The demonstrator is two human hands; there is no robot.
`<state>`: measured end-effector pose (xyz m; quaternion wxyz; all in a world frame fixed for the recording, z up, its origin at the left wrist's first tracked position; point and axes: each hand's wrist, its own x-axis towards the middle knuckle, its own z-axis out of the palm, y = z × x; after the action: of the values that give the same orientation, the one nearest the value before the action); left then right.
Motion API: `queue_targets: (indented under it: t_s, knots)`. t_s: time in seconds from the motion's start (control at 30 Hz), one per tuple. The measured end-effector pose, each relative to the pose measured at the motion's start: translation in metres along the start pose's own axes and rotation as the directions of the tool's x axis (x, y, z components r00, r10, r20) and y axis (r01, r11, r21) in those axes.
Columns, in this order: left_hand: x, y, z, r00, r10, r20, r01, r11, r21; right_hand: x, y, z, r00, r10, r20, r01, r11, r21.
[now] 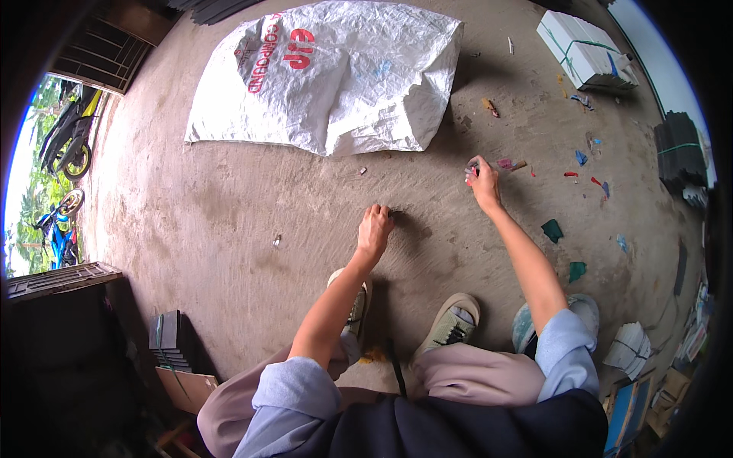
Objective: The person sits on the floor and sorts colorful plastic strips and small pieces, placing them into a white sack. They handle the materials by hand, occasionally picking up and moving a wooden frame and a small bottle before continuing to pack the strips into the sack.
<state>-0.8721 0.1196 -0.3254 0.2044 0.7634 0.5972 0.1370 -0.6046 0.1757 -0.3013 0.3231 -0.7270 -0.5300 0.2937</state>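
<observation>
My left hand [374, 231] hovers low over the concrete floor [221, 229], its fingers curled closed. Something small and dark shows at its fingertips, too little to name. Farther to the right, my right hand [485, 185] is closed on a small crumpled scrap [470, 175] of red and pale, clear-looking material. Just beyond it lie a pinkish scrap [504, 164] and a brown stub-like piece [519, 165]. A large white woven sack [366, 91] with red print lies ahead of both hands, partly puffed up.
Green scraps [552, 230], a blue scrap [581, 157] and red bits [571, 175] litter the right side. Strapped white boards [584, 53] and dark boards [679, 149] stand by the right wall. Dark stacked pieces [169, 341] sit lower left. Motorbikes [72, 137] show outside the doorway.
</observation>
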Motion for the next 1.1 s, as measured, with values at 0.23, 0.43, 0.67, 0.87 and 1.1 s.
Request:
queue_targets:
  t_s: [0.23, 0.43, 0.67, 0.87, 1.1]
  knots:
    - [0.054, 0.044, -0.012, 0.995, 0.066, 0.077, -0.053, 0.987, -0.152, -0.017, 0.007, -0.023, 0.984, 0.132, -0.122, -0.104, 0.972, 0.209]
    - [0.140, 0.151, -0.083, 0.916, 0.258, 0.307, -0.201, 0.958, -0.205, -0.032, -0.032, -0.067, 0.982, 0.152, 0.109, -0.183, 0.657, 0.732]
    - [0.166, 0.216, -0.100, 0.900, 0.334, 0.281, -0.178, 0.870, -0.460, -0.031, -0.055, -0.124, 0.990, 0.010, 0.144, -0.134, 0.430, 0.893]
    - [0.166, 0.230, -0.085, 0.866, 0.409, 0.288, -0.230, 0.837, -0.496, -0.021, -0.040, -0.121, 0.954, 0.247, 0.169, -0.276, 0.506, 0.817]
    - [0.190, 0.190, -0.054, 0.905, 0.389, 0.172, -0.163, 0.691, -0.704, 0.023, -0.041, -0.087, 0.895, 0.437, 0.090, -0.358, 0.583, 0.729]
